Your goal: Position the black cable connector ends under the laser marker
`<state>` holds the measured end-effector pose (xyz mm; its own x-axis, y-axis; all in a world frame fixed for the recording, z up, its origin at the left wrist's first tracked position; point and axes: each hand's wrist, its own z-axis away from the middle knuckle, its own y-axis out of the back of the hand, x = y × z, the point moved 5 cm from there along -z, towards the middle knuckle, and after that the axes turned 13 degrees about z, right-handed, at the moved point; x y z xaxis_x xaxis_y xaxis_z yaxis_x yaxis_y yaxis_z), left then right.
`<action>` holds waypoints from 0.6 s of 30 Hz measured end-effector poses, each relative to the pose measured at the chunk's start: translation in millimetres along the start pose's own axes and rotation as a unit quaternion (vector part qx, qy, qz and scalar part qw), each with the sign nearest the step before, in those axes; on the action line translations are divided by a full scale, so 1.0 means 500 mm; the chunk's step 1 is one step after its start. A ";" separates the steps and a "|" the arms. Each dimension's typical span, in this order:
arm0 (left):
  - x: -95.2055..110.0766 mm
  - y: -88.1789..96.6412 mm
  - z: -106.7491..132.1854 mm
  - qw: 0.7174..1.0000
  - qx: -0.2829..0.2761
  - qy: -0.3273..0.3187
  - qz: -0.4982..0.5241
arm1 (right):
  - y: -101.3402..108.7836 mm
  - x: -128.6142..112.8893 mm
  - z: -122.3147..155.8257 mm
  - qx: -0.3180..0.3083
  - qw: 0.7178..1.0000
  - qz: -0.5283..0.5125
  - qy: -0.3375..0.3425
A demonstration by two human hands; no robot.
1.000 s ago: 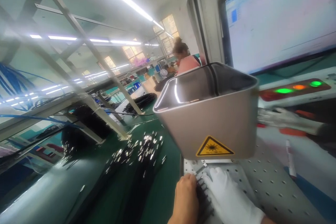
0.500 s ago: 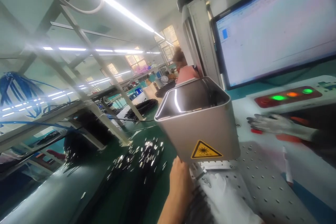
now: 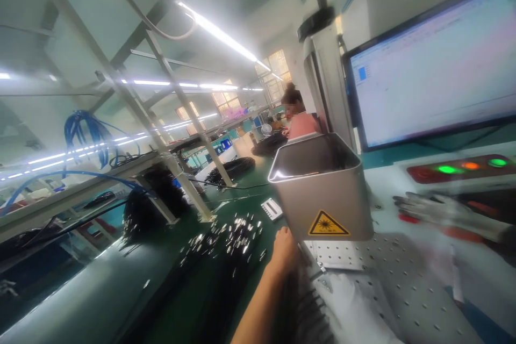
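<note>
Head view shows us a row of dark cable ends (image 3: 308,301) lying side by side like comb teeth on the perforated metal plate (image 3: 407,290), just below the laser marker's hood (image 3: 322,193) with its yellow warning sticker (image 3: 328,224). We judge these cables light and limp along their length, with stiff plug tips, so they would slide out of line easily; the safest hold looks to be flat pressure across the whole row, or a pinch just behind the tips.

Our bare left hand (image 3: 285,250) rests at the plate's left edge, touching the top of the row; whether its fingers are curled around any cable we cannot tell. Our right hand, in a white glove (image 3: 355,306), lies beside the row on the plate, blurred, and its grip is likewise unclear.

Left of the plate, a bundle of black cables with shiny metal plugs (image 3: 237,236) spreads over the green bench (image 3: 100,290). Right of us, another person's gloved hand (image 3: 435,207) reaches under the panel of green and orange lamps (image 3: 463,167), below the monitor (image 3: 435,70). A co-worker in pink (image 3: 302,123) sits farther back.
</note>
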<state>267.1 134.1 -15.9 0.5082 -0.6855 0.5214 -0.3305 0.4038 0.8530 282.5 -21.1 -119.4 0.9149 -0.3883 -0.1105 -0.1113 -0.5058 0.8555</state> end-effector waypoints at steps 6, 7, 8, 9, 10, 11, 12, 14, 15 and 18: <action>0.090 0.068 0.083 0.996 0.050 -0.071 0.029 | 0.045 0.012 -0.024 -0.028 0.998 -0.057 -0.012; 0.103 0.072 0.113 0.995 0.039 -0.085 0.042 | 0.042 0.030 -0.019 -0.026 0.996 -0.075 -0.033; 0.112 0.073 0.145 0.994 0.022 -0.095 0.058 | 0.039 0.053 -0.009 -0.013 0.994 -0.088 -0.057; 0.115 0.070 0.176 0.992 0.003 -0.099 0.073 | 0.040 0.079 0.005 0.018 0.991 -0.096 -0.091; 0.111 0.064 0.206 0.991 -0.013 -0.100 0.084 | 0.045 0.107 0.023 0.067 0.985 -0.089 -0.129; 0.101 0.056 0.232 0.992 -0.026 -0.094 0.084 | 0.051 0.125 0.041 0.099 0.982 -0.076 -0.140; 0.083 0.046 0.255 0.994 -0.034 -0.081 0.072 | 0.060 0.138 0.059 0.131 0.979 -0.060 -0.146; 0.034 0.023 0.290 0.998 -0.042 -0.044 0.014 | 0.083 0.134 0.087 0.169 0.978 -0.021 -0.120; 0.005 0.010 0.303 0.998 -0.043 -0.023 -0.030 | 0.093 0.121 0.096 0.182 0.978 -0.001 -0.101; -0.069 -0.018 0.331 0.985 -0.008 0.030 -0.172 | 0.084 0.052 0.101 0.148 0.987 0.056 -0.027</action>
<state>120.9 53.7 -45.2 0.6343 -0.7461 0.2024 -0.1188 0.1646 0.9792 281.8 -91.2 -111.7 0.8690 -0.4915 -0.0576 -0.3263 -0.6565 0.6801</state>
